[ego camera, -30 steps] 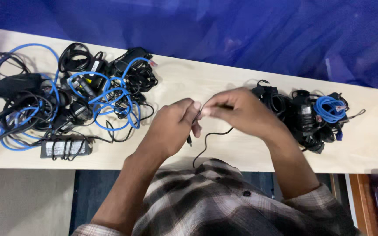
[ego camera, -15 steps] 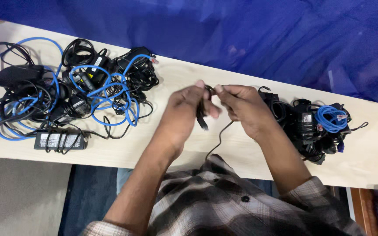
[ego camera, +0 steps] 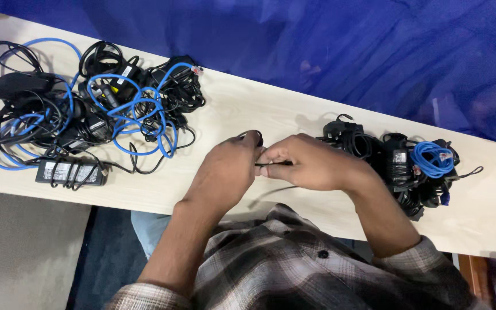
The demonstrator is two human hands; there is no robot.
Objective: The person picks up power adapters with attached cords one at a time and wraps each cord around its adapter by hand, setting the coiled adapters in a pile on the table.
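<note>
A long pale wooden table (ego camera: 294,109) is bearing a tangled heap of blue and black cables (ego camera: 87,115). Above its middle, the left hand (ego camera: 225,172) and right hand (ego camera: 311,163) are pinching a thin black cord (ego camera: 274,164), probably light and limp, best gripped near its ends.

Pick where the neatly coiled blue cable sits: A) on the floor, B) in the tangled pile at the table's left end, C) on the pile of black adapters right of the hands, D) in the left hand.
C: the coiled blue cable lies on top of the black adapters to the right of the hands, while the blue cable on the left is spread loose through the tangle.
</note>
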